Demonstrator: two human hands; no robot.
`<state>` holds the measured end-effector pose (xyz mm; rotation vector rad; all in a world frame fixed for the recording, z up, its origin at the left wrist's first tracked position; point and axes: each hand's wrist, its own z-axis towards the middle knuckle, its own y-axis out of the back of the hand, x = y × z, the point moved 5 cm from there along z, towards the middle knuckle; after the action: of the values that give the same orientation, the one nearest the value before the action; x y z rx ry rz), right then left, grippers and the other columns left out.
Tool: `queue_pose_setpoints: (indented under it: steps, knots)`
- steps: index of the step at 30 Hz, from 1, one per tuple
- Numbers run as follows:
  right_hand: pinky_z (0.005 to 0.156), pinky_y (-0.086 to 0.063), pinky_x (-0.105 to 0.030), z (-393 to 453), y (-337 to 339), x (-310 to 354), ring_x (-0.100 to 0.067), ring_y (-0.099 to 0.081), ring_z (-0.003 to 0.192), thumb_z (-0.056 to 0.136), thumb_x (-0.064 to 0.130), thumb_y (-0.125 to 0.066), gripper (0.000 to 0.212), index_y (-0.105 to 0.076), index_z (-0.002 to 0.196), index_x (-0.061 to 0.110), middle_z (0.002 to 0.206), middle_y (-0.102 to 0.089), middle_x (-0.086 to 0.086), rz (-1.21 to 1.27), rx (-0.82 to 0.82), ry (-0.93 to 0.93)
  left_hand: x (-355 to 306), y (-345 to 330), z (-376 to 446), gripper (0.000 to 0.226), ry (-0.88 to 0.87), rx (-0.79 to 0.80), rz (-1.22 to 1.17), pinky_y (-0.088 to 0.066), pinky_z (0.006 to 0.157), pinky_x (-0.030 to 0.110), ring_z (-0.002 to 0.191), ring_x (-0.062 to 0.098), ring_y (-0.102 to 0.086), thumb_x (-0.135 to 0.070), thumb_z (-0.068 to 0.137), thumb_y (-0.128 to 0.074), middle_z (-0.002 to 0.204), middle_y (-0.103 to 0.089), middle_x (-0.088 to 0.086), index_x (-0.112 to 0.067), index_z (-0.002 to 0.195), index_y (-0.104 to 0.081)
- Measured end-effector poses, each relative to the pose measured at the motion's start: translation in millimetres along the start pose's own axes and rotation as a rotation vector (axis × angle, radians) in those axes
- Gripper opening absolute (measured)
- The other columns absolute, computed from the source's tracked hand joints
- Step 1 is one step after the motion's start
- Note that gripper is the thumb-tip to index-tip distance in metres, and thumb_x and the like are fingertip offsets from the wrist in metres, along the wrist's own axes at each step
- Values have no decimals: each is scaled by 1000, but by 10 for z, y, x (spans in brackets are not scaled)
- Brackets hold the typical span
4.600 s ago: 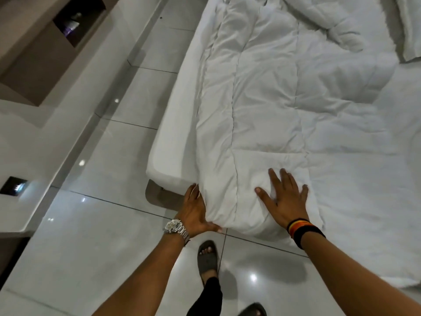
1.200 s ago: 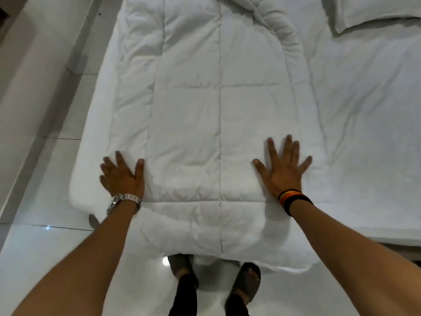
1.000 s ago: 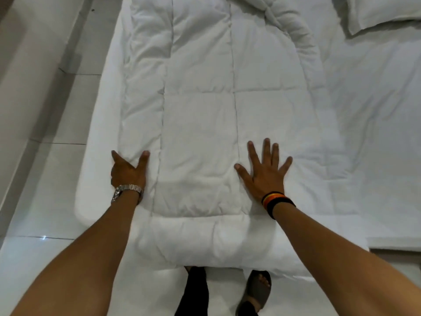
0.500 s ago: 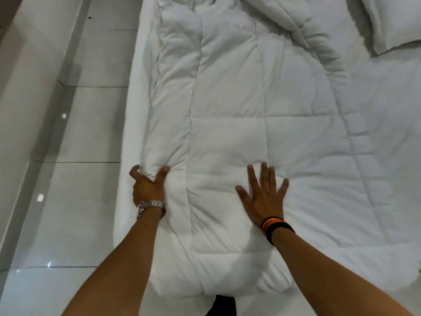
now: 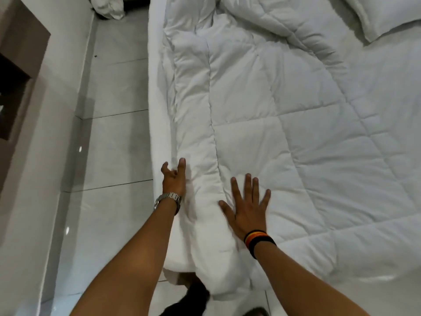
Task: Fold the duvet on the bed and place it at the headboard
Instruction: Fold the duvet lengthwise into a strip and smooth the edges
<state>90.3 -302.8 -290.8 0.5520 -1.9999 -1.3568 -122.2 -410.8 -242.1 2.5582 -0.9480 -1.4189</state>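
Head view, one entry per item as I see it from my station:

Duvet (image 5: 262, 115): white, quilted, lying lengthwise on the bed (image 5: 387, 76), its left edge bunched along the bed's left side; its near end hangs over the foot of the bed toward the floor (image 5: 114, 144)

Left hand (image 5: 173, 180): at the duvet's left edge, thumb and one finger spread apart, the other fingers (image 5: 182, 163) curled into the fabric; I cannot tell whether it truly grips the cloth or only presses it. Silver watch (image 5: 167, 199) on the wrist

Right hand (image 5: 247, 210): flat, palm down on the duvet, fingers wide and splayed, holding nothing. Striped wristbands (image 5: 258, 240), black with orange, on the wrist

Pillow (image 5: 387, 17): white, upper right corner of the bed, apart from the duvet's folded ridge

Bundle of white cloth (image 5: 107, 6): on the floor, upper left, beside the bed

Floor: glossy pale tiles; a dark shoe (image 5: 193, 295) shows below the duvet's hanging end
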Motion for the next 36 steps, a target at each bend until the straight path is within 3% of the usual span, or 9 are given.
queue_pose_setpoints:
  steps: [3, 6, 10, 13, 18, 23, 30, 33, 36]
  knots:
    - [124, -5, -75, 7, -237, 88, -38, -4, 164, 102, 78, -12, 85, -11, 171, 28, 178, -2, -16, -41, -36, -80, -243, -108, 443, 94, 5, 61, -4, -38, 101, 32, 150, 26, -40, -71, 95, -55, 168, -32, 3, -32, 166, -8]
    - [123, -4, -76, 47, -334, 104, -39, -3, 164, 102, 78, -14, 86, -13, 171, 27, 178, -2, -17, -79, -80, -151, -548, -313, 837, 104, -10, 84, -55, -33, 118, 37, 149, 27, -40, -70, 90, -65, 169, -30, 5, -30, 167, -7]
    - [123, -1, -76, 152, -292, 547, -36, 4, 165, 101, 77, -13, 84, -7, 171, 30, 178, 5, -15, 24, -112, -303, -750, -308, 1208, 94, -77, 115, -63, -44, 91, 18, 127, 24, -58, -49, 86, -83, 135, -56, 2, -22, 157, -28]
    - [124, 4, -73, 472, -171, 874, -32, 7, 165, 101, 77, -13, 84, -5, 171, 32, 179, 7, -11, 97, -174, -350, -747, -22, 1347, 81, -125, 88, 4, -46, 86, 23, 112, 24, -63, -45, 86, -84, 130, -61, 5, -23, 148, -37]
    - [124, 7, -71, 619, -144, 1006, -31, 11, 165, 91, 86, 8, 92, 0, 169, 38, 177, 17, -7, 169, -65, -455, -650, 187, 1439, 103, -44, 164, 134, -43, 104, 33, 125, 26, -56, -58, 85, -79, 159, -45, 13, -27, 161, -18]
    - [124, -4, -76, 987, 311, 1086, -37, -6, 164, 100, 80, -7, 84, -12, 170, 33, 178, -4, -14, 227, -225, -462, -1284, 207, 1854, 124, -32, 184, 92, -35, 117, 43, 144, 29, -47, -62, 83, -79, 162, -43, 12, -25, 166, 5]
    - [125, -1, -73, 1960, 755, 959, -34, 1, 165, 100, 75, -13, 82, -9, 170, 34, 179, 2, -13, 182, -315, -552, -2275, -375, 2766, 157, -96, 285, 30, -29, 124, 45, 154, 26, -34, -67, 60, -93, 174, -18, 4, -32, 164, 18]
    - [125, 0, -72, 2570, 674, 947, -34, 1, 165, 101, 76, -15, 81, -10, 170, 34, 179, 1, -14, 182, -323, -629, -2624, -851, 3218, 154, -172, 344, 62, -34, 115, 27, 147, 22, -45, -62, 57, -97, 164, -40, 3, -18, 168, 1]
    - [124, 4, -73, 3154, 529, 1135, -35, 3, 165, 100, 78, -8, 83, -8, 170, 36, 179, 3, -12, 192, -298, -669, -2787, -1112, 3458, 111, -264, 378, 114, -43, 102, 19, 130, 20, -61, -53, 66, -96, 144, -63, 2, -17, 156, -42]
